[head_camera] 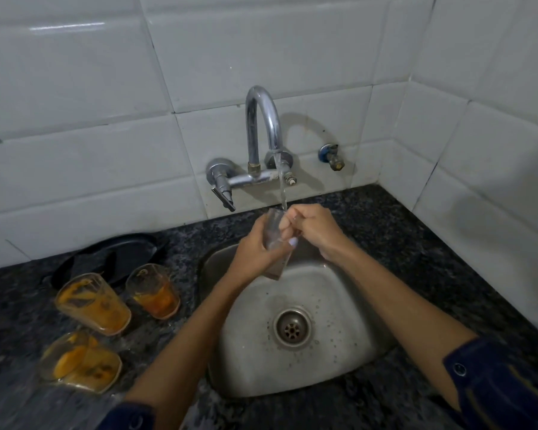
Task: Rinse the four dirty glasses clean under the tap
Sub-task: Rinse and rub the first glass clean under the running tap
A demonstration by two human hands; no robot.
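Observation:
Water runs from the chrome tap (263,125) into a clear glass (274,231) held above the steel sink (339,305). My left hand (255,256) wraps around the glass from the left. My right hand (314,228) is at its rim, with fingers reaching into the glass mouth. Three dirty glasses with orange residue stand on the counter left of the sink: one at the back (154,291), one in the middle (92,304), one nearest me (80,361).
A black plate (106,259) lies on the dark granite counter (416,243) behind the dirty glasses. White tiled walls close the back and right. A small blue valve (331,156) sticks out of the wall right of the tap. The sink drain (292,328) is open.

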